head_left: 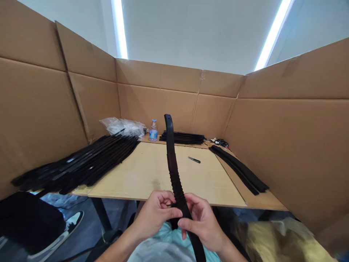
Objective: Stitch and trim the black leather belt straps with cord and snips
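Your left hand (155, 214) and right hand (203, 227) sit close together, both clamped on black ribbed rubber strip (172, 167); low grip seems to keep upper end standing above wooden table (144, 174). Strip stack (81, 163) lies left, apparently away from working space; small knife (194, 159) within reach.

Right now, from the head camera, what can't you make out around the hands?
Head view:
The black ribbed strip: lower end cut off by the bottom edge.
Its grasped section: hidden by the left hand and right hand.
The small dark cluster at the table's far edge: too small to identify.
The water bottle's label: too small to read.
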`<action>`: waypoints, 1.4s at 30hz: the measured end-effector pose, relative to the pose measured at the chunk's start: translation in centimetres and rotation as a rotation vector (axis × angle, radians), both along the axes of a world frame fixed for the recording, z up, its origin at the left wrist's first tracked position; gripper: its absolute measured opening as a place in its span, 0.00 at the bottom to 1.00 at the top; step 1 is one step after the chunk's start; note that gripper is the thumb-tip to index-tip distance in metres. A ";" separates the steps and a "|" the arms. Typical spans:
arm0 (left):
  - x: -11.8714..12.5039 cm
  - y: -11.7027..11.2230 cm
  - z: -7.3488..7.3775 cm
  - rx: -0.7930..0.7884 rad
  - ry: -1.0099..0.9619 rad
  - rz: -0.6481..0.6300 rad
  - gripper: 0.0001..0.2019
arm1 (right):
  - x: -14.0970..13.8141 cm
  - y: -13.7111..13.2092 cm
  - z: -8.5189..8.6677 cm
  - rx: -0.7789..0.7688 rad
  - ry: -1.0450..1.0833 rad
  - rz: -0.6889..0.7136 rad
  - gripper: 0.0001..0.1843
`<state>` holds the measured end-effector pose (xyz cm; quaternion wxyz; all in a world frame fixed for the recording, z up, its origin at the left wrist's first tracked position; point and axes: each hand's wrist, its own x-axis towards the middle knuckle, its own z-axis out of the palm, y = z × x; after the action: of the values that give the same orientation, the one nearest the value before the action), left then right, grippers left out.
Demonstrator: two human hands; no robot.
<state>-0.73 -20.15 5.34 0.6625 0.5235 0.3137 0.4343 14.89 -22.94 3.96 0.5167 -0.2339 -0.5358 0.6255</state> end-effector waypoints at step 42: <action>1.0 0.5 -1.2 0.113 -0.005 -0.081 0.14 | -0.1 1.0 -0.6 0.059 -0.452 -0.323 0.27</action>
<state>0.29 -19.64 4.11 0.6496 0.5713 0.2656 0.4256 14.83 -21.98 3.39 0.4836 -0.4350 -0.6111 0.4510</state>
